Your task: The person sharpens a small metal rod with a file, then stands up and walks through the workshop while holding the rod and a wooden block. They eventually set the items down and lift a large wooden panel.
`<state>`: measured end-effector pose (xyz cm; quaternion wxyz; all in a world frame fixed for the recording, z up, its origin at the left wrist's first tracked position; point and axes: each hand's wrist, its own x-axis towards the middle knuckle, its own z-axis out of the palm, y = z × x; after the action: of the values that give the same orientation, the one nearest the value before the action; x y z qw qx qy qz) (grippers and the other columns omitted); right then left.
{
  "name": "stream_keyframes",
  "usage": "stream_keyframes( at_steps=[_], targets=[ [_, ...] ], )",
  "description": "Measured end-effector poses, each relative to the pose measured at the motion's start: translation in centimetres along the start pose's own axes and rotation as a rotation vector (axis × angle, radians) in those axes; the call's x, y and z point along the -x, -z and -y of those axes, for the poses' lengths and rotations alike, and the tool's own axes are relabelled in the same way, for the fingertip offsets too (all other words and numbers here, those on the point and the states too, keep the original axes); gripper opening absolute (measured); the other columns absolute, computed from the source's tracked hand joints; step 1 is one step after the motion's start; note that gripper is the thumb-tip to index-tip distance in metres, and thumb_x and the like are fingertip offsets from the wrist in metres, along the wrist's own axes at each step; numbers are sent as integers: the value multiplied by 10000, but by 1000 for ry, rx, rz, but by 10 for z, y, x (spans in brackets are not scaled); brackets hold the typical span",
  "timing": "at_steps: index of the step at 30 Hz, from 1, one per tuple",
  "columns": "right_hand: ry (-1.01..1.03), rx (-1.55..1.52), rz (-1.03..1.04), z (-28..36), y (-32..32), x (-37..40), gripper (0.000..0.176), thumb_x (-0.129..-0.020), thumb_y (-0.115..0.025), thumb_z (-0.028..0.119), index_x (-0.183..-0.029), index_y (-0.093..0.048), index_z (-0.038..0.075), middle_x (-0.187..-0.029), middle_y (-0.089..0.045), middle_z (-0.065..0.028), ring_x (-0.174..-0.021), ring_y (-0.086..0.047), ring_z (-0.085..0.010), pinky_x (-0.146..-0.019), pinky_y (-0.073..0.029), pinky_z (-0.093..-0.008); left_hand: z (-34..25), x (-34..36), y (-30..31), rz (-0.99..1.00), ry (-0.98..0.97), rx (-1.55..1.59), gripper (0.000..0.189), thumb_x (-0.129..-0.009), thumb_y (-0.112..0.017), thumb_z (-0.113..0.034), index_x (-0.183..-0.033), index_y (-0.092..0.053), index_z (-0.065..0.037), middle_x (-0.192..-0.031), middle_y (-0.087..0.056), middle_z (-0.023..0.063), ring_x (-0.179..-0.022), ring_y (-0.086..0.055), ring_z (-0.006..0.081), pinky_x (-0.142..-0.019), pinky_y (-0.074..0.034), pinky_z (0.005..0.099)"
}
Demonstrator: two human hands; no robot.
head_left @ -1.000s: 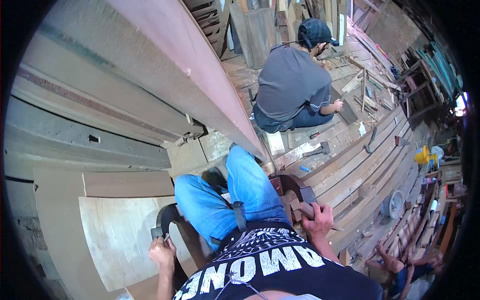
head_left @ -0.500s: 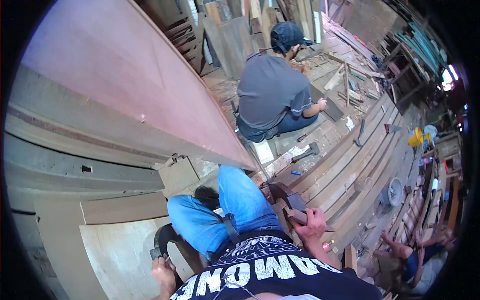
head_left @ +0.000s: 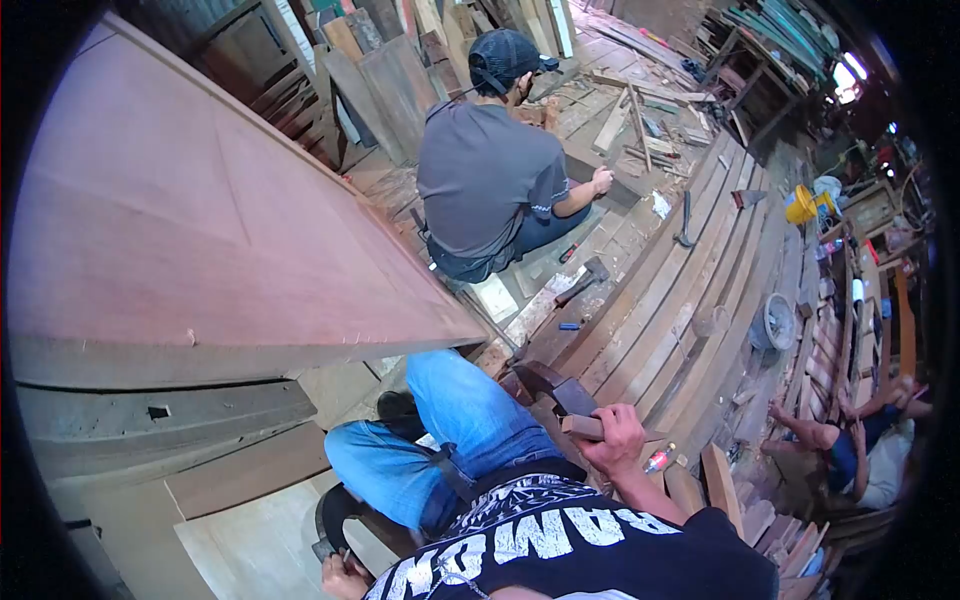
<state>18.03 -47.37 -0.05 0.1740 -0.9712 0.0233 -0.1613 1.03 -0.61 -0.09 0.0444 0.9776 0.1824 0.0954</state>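
My right hand (head_left: 617, 442) is closed around a short, squared piece of wood (head_left: 583, 428), held beside my right hip. Just beyond it is a dark, flat metal piece (head_left: 574, 396), close to the block's end. My left hand (head_left: 345, 577) is low at the left, fingers bent at a small grey block-like piece (head_left: 322, 549) beside a dark curved band (head_left: 335, 510). What those fingers hold I cannot make out. A pale curved panel (head_left: 250, 540) lies beside that hand. My legs in blue jeans (head_left: 465, 415) are bent in front of me.
A large reddish wooden panel (head_left: 230, 220) rises at the left. Ahead, a person in a grey shirt (head_left: 490, 175) sits on the floor. A hammer (head_left: 686, 220), an axe (head_left: 583, 281) and a bucket (head_left: 773, 322) lie along long planks (head_left: 660, 340). Another person (head_left: 850, 450) sits at far right.
The view has turned, so the seated person and planks appear farther left. My left hand appears lower and nearer my body. My right hand keeps its grip on the wood.
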Motion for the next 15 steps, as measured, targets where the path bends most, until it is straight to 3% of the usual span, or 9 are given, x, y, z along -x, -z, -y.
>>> stream_keyframes(
  at_steps=[7,15],
  targets=[
    [28,-3,-3,-4,1,-1,365,-537,-821,263,-769,-599,90,-742,-549,-89,-717,-561,-296,-601,-462,-401,-11,-14,5,43,-18,7,114,-720,-658,-105,-737,-649,8,-646,-592,176,-563,-595,332,-500,-432,435],
    [-28,35,51,-5,6,-4,420,-509,-825,326,-784,-601,101,-761,-535,-86,-720,-565,-291,-597,-471,-403,-22,-35,15,184,36,-32,163,-765,-648,-135,-724,-648,23,-621,-592,188,-559,-593,342,-509,-436,440]
  ],
)
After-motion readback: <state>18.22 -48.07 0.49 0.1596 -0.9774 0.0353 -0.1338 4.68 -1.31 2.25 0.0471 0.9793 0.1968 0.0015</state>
